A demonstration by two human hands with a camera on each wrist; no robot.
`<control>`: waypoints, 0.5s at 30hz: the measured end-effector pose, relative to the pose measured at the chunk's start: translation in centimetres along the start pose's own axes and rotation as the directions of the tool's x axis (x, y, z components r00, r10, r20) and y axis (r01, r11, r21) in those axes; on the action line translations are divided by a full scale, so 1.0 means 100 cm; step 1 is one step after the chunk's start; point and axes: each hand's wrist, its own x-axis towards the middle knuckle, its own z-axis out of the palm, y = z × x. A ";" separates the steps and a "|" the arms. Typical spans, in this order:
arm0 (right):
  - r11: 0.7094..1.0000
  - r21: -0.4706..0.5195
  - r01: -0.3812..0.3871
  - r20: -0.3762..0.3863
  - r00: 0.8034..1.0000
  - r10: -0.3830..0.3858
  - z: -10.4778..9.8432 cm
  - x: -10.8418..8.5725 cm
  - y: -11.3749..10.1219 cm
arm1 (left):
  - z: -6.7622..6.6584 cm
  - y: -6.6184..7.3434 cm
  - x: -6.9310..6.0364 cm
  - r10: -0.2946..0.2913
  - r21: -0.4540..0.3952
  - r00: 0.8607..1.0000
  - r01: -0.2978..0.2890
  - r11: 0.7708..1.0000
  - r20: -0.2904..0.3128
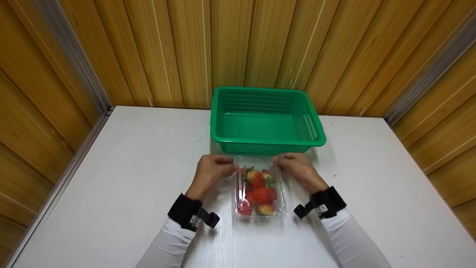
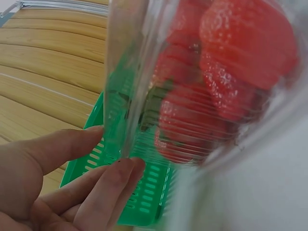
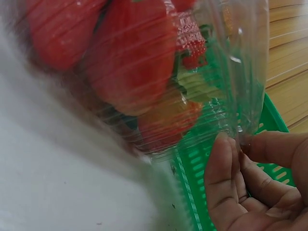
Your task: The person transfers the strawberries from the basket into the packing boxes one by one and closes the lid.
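Note:
A clear plastic clamshell box [image 1: 256,161] of strawberries [image 1: 260,194] is in front of me, just on the near side of a green basket. My left hand [image 1: 210,173] pinches the box's rim at its far left corner, thumb on one side and fingertips on the other, as the left wrist view shows. At the far right corner my right hand [image 1: 297,169] pinches the rim between thumb and forefinger. Through the ribbed wall in the right wrist view, red strawberries [image 3: 130,57] and a pale green leaf [image 3: 199,85] show. Whether the box touches the table is unclear.
The green plastic basket [image 1: 267,141], with slotted sides, stands behind the box near the back wall. Below is a white table [image 1: 141,156]. Wood-look panels [image 1: 230,44] close off the back and both sides, with grey metal strips at the corners.

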 end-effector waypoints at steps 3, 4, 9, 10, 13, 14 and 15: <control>1.000 -0.009 -0.011 -0.012 1.000 0.011 0.000 -0.001 -0.001 | -0.001 0.002 -0.001 -0.031 -0.021 0.999 0.032 0.999 0.016; 1.000 -0.014 -0.013 -0.014 1.000 0.013 0.000 -0.001 -0.001 | -0.002 0.002 -0.002 -0.047 -0.023 0.999 0.048 0.999 0.024; 1.000 -0.009 -0.029 -0.032 0.999 0.029 0.000 -0.001 -0.001 | -0.009 0.004 -0.006 -0.111 -0.030 0.988 0.115 0.993 0.107; 1.000 -0.011 -0.028 -0.029 0.999 0.028 0.000 -0.001 -0.001 | -0.010 0.005 -0.008 -0.121 -0.023 0.985 0.125 0.992 0.126; 0.999 -0.020 -0.025 -0.027 0.999 0.025 -0.002 -0.001 -0.001 | -0.014 0.004 -0.011 -0.134 0.015 0.972 0.133 0.991 0.191; 0.999 -0.024 -0.025 -0.030 0.999 0.024 -0.003 0.000 -0.001 | -0.015 0.004 -0.012 -0.136 0.035 0.968 0.132 0.991 0.213; 0.999 -0.030 -0.024 -0.033 0.999 0.023 -0.003 0.000 -0.002 | -0.016 0.003 -0.012 -0.138 0.054 0.962 0.129 0.990 0.237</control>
